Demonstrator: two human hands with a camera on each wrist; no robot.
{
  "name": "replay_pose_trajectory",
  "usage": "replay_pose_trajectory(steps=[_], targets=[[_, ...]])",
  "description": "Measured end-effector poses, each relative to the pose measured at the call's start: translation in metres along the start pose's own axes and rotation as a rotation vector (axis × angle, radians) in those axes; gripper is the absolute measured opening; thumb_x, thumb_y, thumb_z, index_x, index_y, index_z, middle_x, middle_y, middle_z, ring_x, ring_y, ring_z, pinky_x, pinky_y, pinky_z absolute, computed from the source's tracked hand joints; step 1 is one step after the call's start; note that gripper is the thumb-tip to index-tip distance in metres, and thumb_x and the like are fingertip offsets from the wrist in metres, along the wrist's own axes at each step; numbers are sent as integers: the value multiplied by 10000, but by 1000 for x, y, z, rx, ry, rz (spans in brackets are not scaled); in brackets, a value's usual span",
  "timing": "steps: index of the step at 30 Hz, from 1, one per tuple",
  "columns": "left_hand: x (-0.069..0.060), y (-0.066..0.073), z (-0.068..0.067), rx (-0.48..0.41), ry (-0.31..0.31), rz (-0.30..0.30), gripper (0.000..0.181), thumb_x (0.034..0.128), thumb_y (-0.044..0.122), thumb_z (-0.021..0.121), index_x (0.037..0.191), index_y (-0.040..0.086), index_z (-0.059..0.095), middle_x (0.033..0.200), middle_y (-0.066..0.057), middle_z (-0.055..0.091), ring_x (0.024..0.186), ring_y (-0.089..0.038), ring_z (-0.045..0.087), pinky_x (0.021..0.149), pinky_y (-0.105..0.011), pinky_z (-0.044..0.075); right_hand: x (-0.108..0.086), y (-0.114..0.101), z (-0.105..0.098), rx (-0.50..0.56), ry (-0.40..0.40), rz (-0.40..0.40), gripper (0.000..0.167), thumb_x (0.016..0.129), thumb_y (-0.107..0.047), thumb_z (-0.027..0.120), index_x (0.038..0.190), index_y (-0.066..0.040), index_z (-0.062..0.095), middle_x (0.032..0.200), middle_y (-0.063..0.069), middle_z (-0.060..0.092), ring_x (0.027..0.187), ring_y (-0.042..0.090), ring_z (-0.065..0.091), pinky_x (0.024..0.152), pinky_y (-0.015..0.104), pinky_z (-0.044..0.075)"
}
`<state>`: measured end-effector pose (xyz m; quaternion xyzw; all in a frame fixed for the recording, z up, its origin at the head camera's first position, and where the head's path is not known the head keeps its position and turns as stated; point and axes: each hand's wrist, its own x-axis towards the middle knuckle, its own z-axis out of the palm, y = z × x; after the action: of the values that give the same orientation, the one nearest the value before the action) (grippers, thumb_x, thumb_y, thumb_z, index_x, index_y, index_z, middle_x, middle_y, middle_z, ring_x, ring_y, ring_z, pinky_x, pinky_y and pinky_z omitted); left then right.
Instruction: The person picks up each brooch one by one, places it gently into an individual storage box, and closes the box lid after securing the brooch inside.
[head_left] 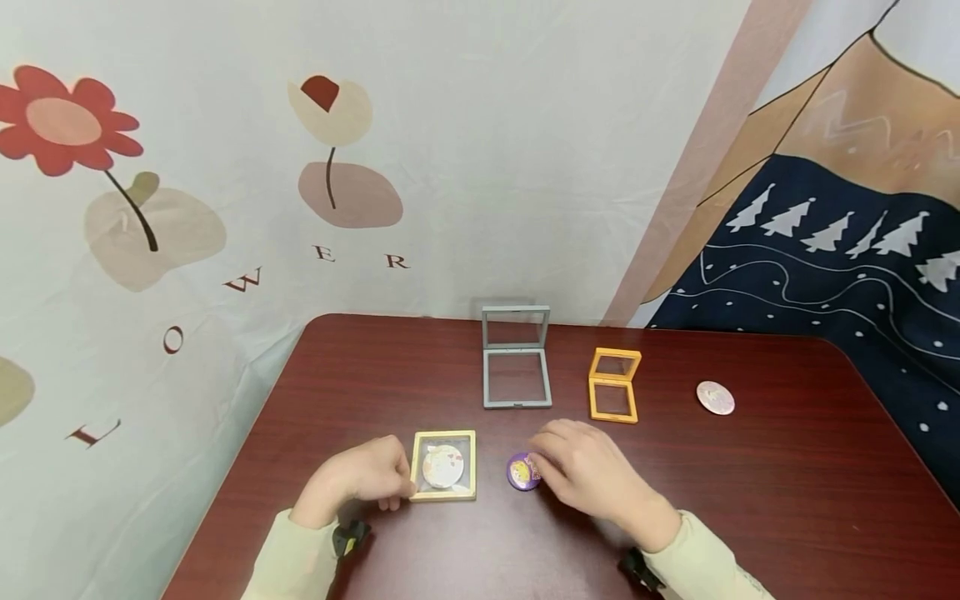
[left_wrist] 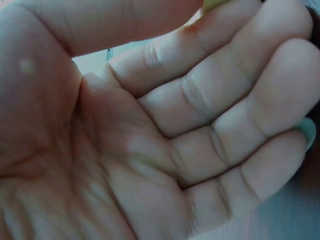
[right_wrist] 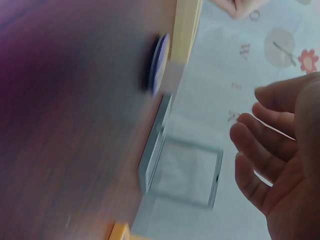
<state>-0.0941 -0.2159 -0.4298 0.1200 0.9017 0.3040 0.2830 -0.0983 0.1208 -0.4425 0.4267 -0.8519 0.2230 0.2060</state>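
Observation:
In the head view, a pale yellow display frame (head_left: 471, 467) lies closed on the table, with a round white badge (head_left: 443, 467) behind its clear film. At its lower left corner, my left hand (head_left: 367, 473) pinches the edge between thumb and index finger. The left wrist view shows the left palm (left_wrist: 135, 135) and a sliver of yellow at the fingertips. A round purple badge (head_left: 519, 472) lies to the right of that frame. My right hand (head_left: 588, 471) hovers over its right side, fingers loosely bent; the right wrist view shows them apart from the badge (right_wrist: 159, 65).
Behind stand an open grey display frame (head_left: 517, 405) and a smaller open orange one (head_left: 613, 417), lids tilted up. A pale pink round badge (head_left: 716, 397) lies farther right on the dark red table (head_left: 787, 483). A printed cloth (head_left: 487, 167) hangs at the back edge.

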Motion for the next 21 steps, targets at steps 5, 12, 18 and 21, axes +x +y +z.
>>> replay_pose_trajectory(steps=[5, 12, 18, 21], targets=[[0, -1, 0, -6, -4, 10, 247, 845, 37, 734, 603, 77, 711, 531, -29, 643, 491, -168, 610, 549, -284, 455, -19, 18, -18, -54, 91, 68, 217, 833, -61, 770, 1049, -75, 747, 994, 8, 715, 906, 184, 688, 774, 399, 571], [-1, 2, 1, 10, 13, -13, 268, 854, 48, 735, 591, 89, 704, 521, -10, 635, 481, -129, 564, 529, -269, 403, -47, 42, -45, -100, 159, 176, 294, 821, -80, 777, 1113, -69, 742, 1080, 32, 707, 975, 216, 679, 831, 407, 532], [-5, 5, 3, 23, 35, -51, 278, 873, 60, 738, 601, 90, 683, 515, -2, 619, 476, -120, 531, 518, -275, 395, -69, 61, -62, -147, 147, 268, 351, 795, -116, 804, 1126, -29, 731, 1125, 92, 695, 1030, 278, 657, 876, 432, 489], [-6, 7, 4, 32, 38, -58, 283, 885, 64, 738, 609, 93, 681, 514, -4, 615, 477, -122, 526, 508, -274, 393, -78, 69, -70, -177, 153, 302, 387, 786, -130, 812, 1144, -14, 725, 1151, 130, 691, 1052, 313, 650, 876, 452, 478]])
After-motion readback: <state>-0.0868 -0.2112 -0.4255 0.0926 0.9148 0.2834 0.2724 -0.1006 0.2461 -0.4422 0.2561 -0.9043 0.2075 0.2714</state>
